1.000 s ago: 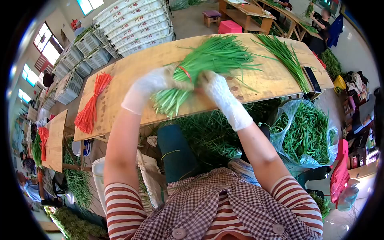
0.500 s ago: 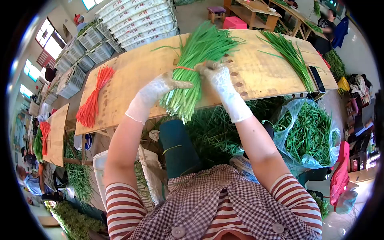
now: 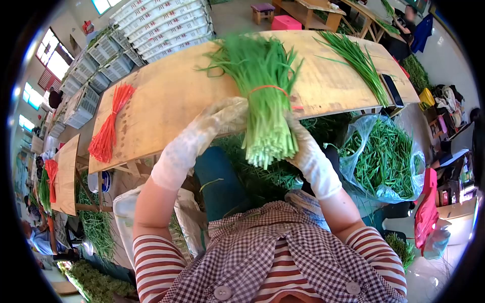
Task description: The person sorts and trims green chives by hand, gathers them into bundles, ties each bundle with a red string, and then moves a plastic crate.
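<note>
A thick bunch of green garlic chives (image 3: 270, 113), bound by a red tie (image 3: 268, 87), is held at the table's front edge. Its pale cut ends point toward me and hang over the edge; the leafy tops are blurred. My gloved left hand (image 3: 222, 118) presses on the bunch's left side below the tie, thumb and fingers partly hidden. On the opposite side, my gloved right hand (image 3: 305, 144) grips the stalks near their cut ends, its fingers mostly behind them. A short tail of the tie sticks out to the right.
On the wooden table (image 3: 172, 101) lie a bundle of red ties (image 3: 111, 126), loose chives (image 3: 356, 58) and a phone (image 3: 392, 91). A plastic bag of greens (image 3: 381, 156) stands at right. Stacked white crates (image 3: 166, 30) rise behind. Another person (image 3: 404, 25) sits far right.
The bunch has turned more upright and come a little toward me and right. My right hand has gone from the tie down to the right side of the stalks.
</note>
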### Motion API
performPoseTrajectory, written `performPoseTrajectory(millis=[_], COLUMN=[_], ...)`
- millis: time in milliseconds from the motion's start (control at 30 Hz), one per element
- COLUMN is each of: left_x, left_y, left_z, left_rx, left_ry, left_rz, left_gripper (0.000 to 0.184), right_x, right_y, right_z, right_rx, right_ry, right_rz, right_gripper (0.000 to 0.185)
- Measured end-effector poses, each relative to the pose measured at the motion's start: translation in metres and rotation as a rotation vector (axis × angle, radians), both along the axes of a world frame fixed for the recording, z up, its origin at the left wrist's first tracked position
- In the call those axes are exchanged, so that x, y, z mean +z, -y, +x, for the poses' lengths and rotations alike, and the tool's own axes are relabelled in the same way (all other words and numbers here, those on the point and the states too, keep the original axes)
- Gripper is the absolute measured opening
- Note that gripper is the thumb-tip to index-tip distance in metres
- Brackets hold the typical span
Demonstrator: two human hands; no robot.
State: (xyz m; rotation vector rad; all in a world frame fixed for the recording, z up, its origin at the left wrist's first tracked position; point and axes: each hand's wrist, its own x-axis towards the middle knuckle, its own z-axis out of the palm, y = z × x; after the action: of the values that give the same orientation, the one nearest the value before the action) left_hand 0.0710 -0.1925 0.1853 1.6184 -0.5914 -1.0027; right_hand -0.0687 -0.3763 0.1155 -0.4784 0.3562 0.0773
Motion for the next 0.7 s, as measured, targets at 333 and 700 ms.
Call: performPoseTrajectory(millis=[333, 700], left_x=[-0.115, -0.025], left_y=[0.043, 0.094], left_z=[-0.090, -0.016], left_rx=[0.148, 0.229], left_ry=[-0.653, -0.235], left_rz=[-0.291, -0.543], left_gripper=[0.063, 0.077], right_x=[-0.038, 0.056], right_y=[0.028, 0.055], right_z=[-0.054, 0.039], right_rx=[0.128, -0.010], right_ry=[-0.080, 0.046], right_rz=[-0.552, -1.368], right_gripper=[0.100, 0.099])
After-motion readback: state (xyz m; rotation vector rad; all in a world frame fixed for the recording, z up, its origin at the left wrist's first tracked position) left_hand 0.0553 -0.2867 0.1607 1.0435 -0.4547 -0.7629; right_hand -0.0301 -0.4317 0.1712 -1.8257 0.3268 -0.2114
